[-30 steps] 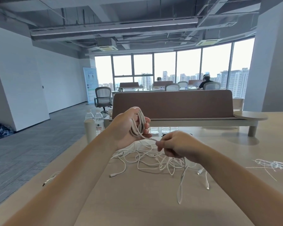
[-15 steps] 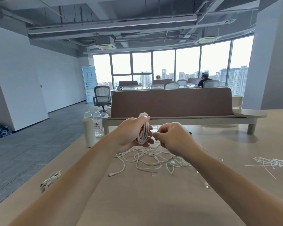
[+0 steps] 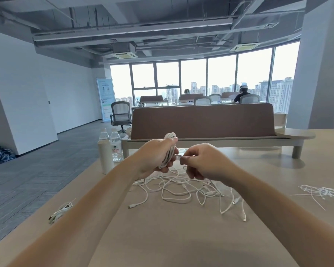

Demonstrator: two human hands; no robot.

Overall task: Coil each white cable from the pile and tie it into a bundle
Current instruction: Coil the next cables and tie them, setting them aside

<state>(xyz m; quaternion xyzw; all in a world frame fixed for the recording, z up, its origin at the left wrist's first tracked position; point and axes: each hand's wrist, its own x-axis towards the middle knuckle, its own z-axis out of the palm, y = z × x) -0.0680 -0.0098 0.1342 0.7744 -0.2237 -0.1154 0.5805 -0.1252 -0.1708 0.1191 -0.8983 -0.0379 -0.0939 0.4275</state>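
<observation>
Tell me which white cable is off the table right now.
The coiled white cable gripped in the left hand, its end pinched by the right hand. The other white cables lie loose and tangled on the beige table.

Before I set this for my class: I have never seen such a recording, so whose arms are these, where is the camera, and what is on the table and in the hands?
There is no machine here: the two grips are a person's bare hands. The camera sits on that person's head and looks forward and down, so the arms reach in from the bottom edge. The left hand holds a coil of white cable, wound into long loops. The right hand pinches the cable end right beside the coil. Below them, on the table, lies a pile of loose white cables. A small bundle of cable lies near the left edge, thin white ties lie to the right, and bottles stand at the far left corner.
</observation>
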